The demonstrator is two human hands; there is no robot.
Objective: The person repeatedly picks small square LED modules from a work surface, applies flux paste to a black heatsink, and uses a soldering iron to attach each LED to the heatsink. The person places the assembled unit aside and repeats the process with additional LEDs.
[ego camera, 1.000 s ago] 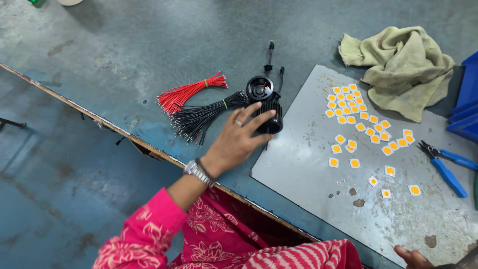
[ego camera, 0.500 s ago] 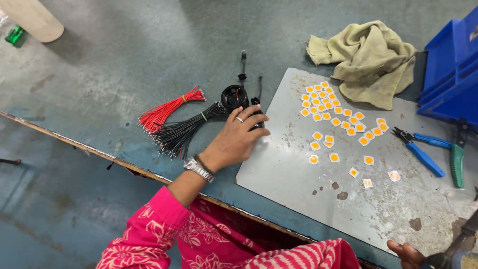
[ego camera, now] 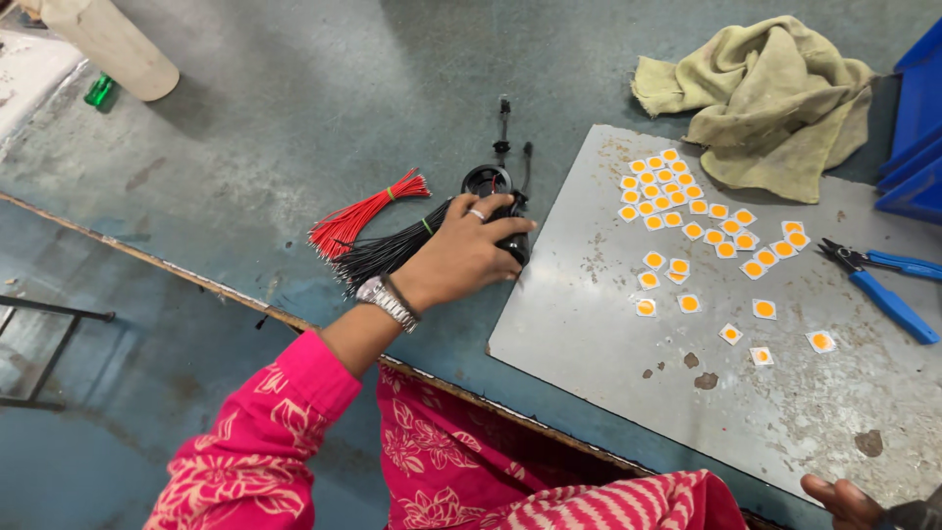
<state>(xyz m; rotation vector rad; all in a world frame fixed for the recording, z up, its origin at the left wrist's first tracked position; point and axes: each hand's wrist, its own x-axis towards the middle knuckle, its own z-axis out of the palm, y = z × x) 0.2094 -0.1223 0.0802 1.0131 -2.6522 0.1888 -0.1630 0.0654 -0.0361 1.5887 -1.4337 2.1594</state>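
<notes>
On the blue-grey workbench (ego camera: 294,108), just off the left edge of the metal plate (ego camera: 785,412), the left hand (ego camera: 461,257) is curled over a small black round device (ego camera: 496,196), fingers wrapped onto it, right next to the bundles of black wires (ego camera: 388,253) and red wires (ego camera: 358,218). The right hand (ego camera: 849,501) barely peeks in at the bottom corner (can't tell its grip). Little orange-centred square chips (ego camera: 687,221) are scattered on the plate, with blue-handled pliers (ego camera: 883,285) and a crumpled rag (ego camera: 775,98) nearby.

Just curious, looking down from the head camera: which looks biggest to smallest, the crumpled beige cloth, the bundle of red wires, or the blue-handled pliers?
1. Crumpled beige cloth, plainly largest.
2. and 3. Bundle of red wires and blue-handled pliers: they look about alike in length, so I would not rank them.
</notes>
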